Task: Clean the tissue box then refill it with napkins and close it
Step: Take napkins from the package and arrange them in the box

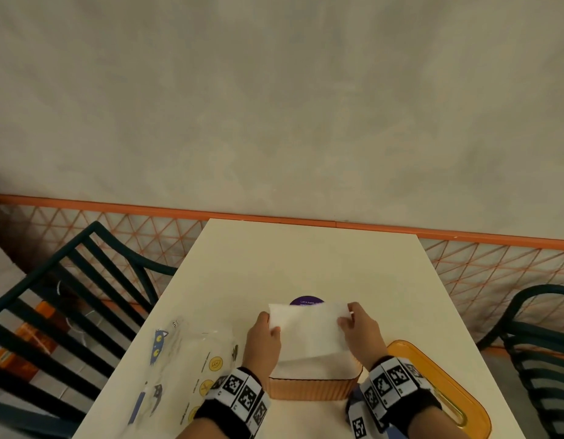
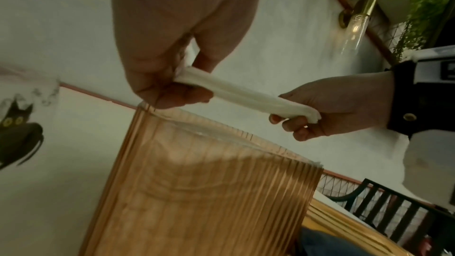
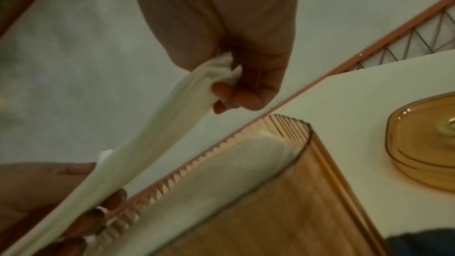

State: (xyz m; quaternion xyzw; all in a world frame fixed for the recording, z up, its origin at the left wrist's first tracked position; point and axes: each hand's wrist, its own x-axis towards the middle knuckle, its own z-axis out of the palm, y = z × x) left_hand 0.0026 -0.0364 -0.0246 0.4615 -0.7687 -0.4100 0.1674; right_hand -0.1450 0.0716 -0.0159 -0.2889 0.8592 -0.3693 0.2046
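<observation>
A ribbed amber tissue box point(image 1: 312, 389) point(image 2: 197, 192) point(image 3: 283, 201) stands open on the cream table point(image 1: 306, 264), white napkins showing inside it point(image 3: 229, 161). Just above the box both hands hold a stack of white napkins point(image 1: 309, 331) point(image 2: 246, 96) point(image 3: 160, 133). My left hand point(image 1: 263, 337) point(image 2: 167, 87) pinches its left edge, thumb on top. My right hand point(image 1: 360, 331) point(image 3: 236, 89) grips the right edge. The amber lid point(image 1: 439, 384) point(image 3: 423, 143) lies flat on the table to the right of the box.
A clear plastic wrapper point(image 1: 182, 359) printed with cats and yellow faces lies left of the box. A purple round disc point(image 1: 307, 301) peeks out behind the napkins. Dark slatted chairs point(image 1: 68, 305) point(image 1: 543, 343) flank the table. A dark blue cloth point(image 3: 423, 244) lies near the lid.
</observation>
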